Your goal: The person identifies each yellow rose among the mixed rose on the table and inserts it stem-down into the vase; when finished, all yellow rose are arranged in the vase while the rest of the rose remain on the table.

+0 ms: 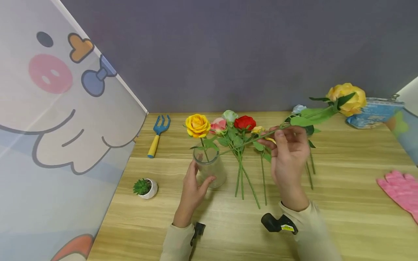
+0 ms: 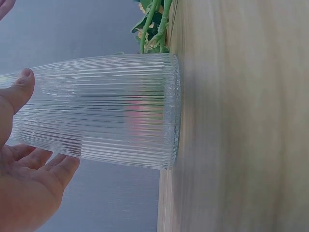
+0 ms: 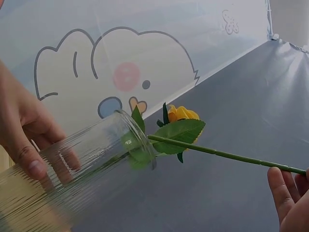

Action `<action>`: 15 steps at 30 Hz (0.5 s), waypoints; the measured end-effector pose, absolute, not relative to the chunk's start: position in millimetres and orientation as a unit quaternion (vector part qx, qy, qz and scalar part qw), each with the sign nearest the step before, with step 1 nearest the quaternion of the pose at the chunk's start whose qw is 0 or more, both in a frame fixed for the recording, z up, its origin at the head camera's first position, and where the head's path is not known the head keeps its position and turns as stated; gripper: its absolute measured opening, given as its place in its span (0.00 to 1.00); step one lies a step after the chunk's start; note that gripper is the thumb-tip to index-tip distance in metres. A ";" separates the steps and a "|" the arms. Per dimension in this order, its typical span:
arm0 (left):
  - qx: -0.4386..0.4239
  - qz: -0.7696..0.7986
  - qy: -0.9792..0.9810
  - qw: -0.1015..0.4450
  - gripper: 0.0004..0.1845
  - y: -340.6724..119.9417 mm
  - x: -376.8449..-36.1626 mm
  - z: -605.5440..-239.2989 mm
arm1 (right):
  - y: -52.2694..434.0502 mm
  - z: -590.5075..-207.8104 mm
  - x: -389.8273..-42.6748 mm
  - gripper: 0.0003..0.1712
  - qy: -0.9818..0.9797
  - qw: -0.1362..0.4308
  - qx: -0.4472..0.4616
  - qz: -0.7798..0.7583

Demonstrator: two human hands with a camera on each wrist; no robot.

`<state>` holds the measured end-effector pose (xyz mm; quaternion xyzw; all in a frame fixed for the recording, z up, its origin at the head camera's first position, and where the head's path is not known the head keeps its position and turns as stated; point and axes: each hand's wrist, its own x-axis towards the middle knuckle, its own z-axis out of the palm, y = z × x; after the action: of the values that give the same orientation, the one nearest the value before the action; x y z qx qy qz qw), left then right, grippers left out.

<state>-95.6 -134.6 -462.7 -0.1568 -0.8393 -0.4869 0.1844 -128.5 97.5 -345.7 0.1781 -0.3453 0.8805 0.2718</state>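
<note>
My left hand [image 1: 193, 190] grips a clear ribbed glass vase [image 1: 216, 173] from its left side, thumb toward the front. The vase stands upright on the table, and a yellow rose [image 1: 197, 125] rises from its mouth. In my right hand [image 1: 290, 159], thumb and fingers pinch the green stem [image 3: 224, 154] of a yellow-orange artificial flower [image 1: 347, 98]. That flower slants, bloom up to the right, its stem's lower end at the vase's rim. From the right wrist view, the stem end appears beside the rim; whether it touches the glass I cannot tell.
Behind the vase lie a red rose [image 1: 245, 123], a pink flower [image 1: 218, 125] and a pale green one [image 1: 230, 115]; a light blue bloom [image 1: 298, 109] is farther right. Around them are a hand fork [image 1: 158, 137], a potted succulent [image 1: 147, 188], a blue pouch [image 1: 375, 112] and a pink glove [image 1: 399, 192].
</note>
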 end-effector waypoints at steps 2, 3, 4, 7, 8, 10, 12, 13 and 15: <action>-0.155 -0.487 -0.839 0.188 0.45 -135.8 -94.7 -463.8 | 94.5 -345.0 -129.0 0.07 -0.355 0.277 0.180 0.875; -0.156 -0.486 -0.838 0.190 0.45 -136.1 -94.4 -464.2 | 93.2 -344.6 -129.3 0.06 -0.359 0.280 0.180 0.872; -0.158 -0.486 -0.838 0.192 0.45 -136.4 -94.2 -464.7 | 92.1 -344.3 -129.5 0.06 -0.362 0.282 0.180 0.870; -0.169 -0.482 -0.837 0.198 0.45 -136.9 -94.2 -466.1 | 89.5 -343.3 -130.2 0.05 -0.371 0.289 0.182 0.863; -0.173 -0.482 -0.836 0.199 0.46 -137.0 -94.4 -466.4 | 88.9 -342.9 -130.6 0.05 -0.373 0.289 0.185 0.862; -0.179 -0.481 -0.834 0.201 0.46 -136.8 -95.0 -466.1 | 87.5 -341.7 -131.5 0.06 -0.376 0.288 0.191 0.860; -0.182 -0.480 -0.834 0.201 0.46 -136.7 -95.6 -465.5 | 85.5 -339.9 -132.3 0.07 -0.383 0.288 0.197 0.855; -0.181 -0.481 -0.834 0.200 0.46 -136.7 -95.7 -465.0 | 84.4 -339.0 -132.7 0.07 -0.390 0.289 0.200 0.851; -0.177 -0.482 -0.835 0.195 0.46 -136.3 -95.6 -463.1 | 81.6 -336.8 -133.3 0.07 -0.412 0.295 0.204 0.838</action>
<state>-95.6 -136.3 -463.1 -0.1773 -0.8354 -0.4823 0.1951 -133.3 81.6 -336.8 0.2036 -0.4122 0.8376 0.2952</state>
